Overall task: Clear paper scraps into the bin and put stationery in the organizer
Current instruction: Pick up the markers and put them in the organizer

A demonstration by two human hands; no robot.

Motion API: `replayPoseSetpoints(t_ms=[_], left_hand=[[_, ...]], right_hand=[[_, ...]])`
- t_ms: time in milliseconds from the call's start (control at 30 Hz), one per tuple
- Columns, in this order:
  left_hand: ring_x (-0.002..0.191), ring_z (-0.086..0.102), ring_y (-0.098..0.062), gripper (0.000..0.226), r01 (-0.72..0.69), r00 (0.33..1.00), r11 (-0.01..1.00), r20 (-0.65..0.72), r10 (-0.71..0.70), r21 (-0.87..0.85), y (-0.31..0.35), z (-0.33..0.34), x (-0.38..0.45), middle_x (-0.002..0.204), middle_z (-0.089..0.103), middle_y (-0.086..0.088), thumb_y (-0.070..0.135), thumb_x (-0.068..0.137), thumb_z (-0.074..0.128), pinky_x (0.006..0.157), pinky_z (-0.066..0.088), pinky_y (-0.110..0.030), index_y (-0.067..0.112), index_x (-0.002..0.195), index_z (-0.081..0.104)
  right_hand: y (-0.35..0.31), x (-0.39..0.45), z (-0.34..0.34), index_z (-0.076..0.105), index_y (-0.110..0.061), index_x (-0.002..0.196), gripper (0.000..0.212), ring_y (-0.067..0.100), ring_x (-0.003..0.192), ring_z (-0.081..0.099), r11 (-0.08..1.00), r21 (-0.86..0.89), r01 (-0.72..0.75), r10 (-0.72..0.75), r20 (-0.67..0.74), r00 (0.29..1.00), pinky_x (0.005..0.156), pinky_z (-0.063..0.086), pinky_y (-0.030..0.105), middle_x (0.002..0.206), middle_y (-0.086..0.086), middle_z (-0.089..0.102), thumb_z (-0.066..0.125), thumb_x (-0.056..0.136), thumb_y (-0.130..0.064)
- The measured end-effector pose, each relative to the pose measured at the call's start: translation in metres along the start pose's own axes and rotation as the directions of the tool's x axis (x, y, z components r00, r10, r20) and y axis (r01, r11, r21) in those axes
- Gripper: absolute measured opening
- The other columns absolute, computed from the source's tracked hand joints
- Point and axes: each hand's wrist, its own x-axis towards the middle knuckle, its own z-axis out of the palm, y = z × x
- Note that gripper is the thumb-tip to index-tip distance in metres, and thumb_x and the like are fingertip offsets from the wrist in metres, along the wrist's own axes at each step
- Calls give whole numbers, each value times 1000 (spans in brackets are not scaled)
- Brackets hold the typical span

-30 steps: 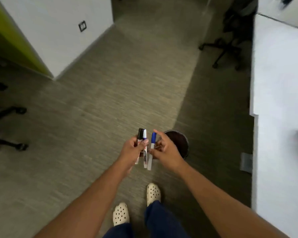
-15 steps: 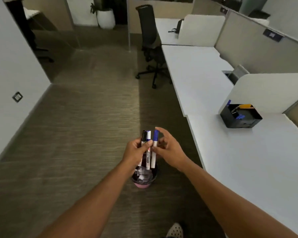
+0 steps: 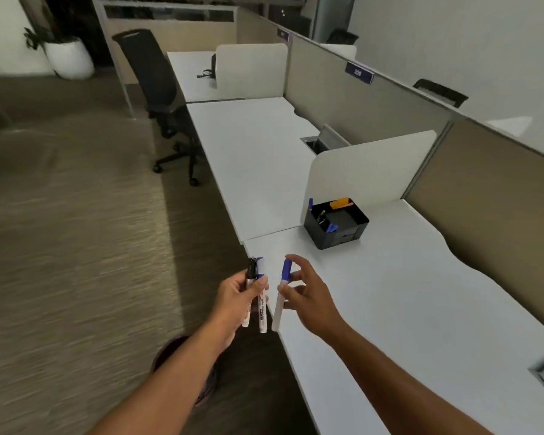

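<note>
R hand [image 3: 308, 296] pinches blue-cap marker [image 3: 281, 293], near-upright, cap up.

Organizer [image 3: 336, 226] on desk [image 3: 405, 293], chair [image 3: 161, 98] beyond, bin [image 3: 170, 353] seemingly on floor beside desk

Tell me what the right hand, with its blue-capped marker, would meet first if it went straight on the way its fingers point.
Probably nothing soon: the right hand, pinching the blue-capped marker, points up and away over bare white desk. The black organizer lies further on, slightly right; depth is unclear.
</note>
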Motion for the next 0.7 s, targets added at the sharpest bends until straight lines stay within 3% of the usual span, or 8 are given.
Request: replayPoseSetpoints(t_ms=[200, 300, 467, 567, 700], left_hand=[[85, 78, -12, 24, 34, 998, 998, 43, -37, 56, 9, 40, 51, 98, 80, 2, 29, 97, 70, 68, 53, -25, 23, 120, 72], [83, 77, -8, 20, 47, 998, 996, 38, -49, 73, 12, 53, 85, 97, 78, -1, 30, 96, 70, 66, 52, -23, 26, 116, 73], [85, 79, -14, 9, 48, 995, 997, 82, -53, 64, 23, 69, 149, 89, 79, -3, 27, 96, 73, 63, 58, -20, 33, 102, 75], [88, 79, -16, 10, 42, 992, 997, 114, -49, 65, 36, 73, 188, 90, 78, -4, 26, 96, 73, 64, 59, -21, 34, 102, 75], [88, 79, -16, 15, 48, 990, 997, 130, -56, 63, 52, 77, 232, 90, 78, -5, 23, 95, 74, 61, 60, -19, 35, 105, 74]], right_hand=[[25, 28, -36, 44, -41, 139, 50, 15, 91, 72, 995, 70, -76, 85, -133, 987, 66, 60, 16, 124, -2, 60, 68, 100, -22], [30, 53, -53, 44, -42, 135, 48, 15, 91, 73, 990, 107, -93, 114, -206, 972, 71, 63, 19, 123, -2, 60, 67, 100, -18], [24, 123, -92, 51, -38, 133, 44, 16, 91, 75, 990, 132, -39, 87, -379, 921, 76, 66, 29, 121, -2, 63, 68, 100, -15], [14, 182, -115, 50, -37, 128, 41, 15, 99, 71, 999, 53, 5, 22, -487, 873, 81, 64, 32, 115, -6, 63, 69, 98, -18], [13, 263, -134, 45, -41, 123, 35, 10, 88, 67, 998, -60, -36, -4, -568, 823, 66, 50, 22, 100, -4, 66, 61, 101, -20]])
